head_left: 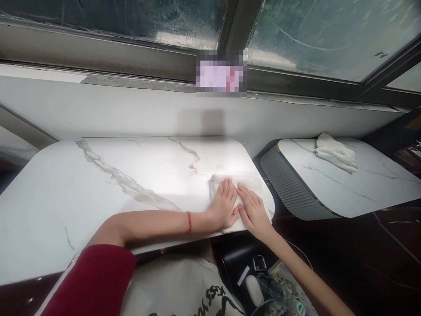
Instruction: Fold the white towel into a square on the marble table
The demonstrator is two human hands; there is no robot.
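A folded white cloth [251, 181] lies flat near the right end of a white marble-patterned tabletop [158, 166]. My left hand [226, 202] rests on the cloth with its fingers stretched out; a red string bracelet [189, 222] circles that wrist. Beside it, my right hand [253, 210] also presses down on the cloth, fingers extended toward the window. The two thumbs come close together over the cloth. Part of the cloth is hidden under both hands.
To the right stands a second marble-patterned table [355, 188] with ribbed sides, bearing a crumpled white cloth [335, 152]. Below the tabletop's front edge sit a white case [254, 289], a power strip [279, 274] and a plastic bottle [297, 306]. Window frames [131, 66] run along the back.
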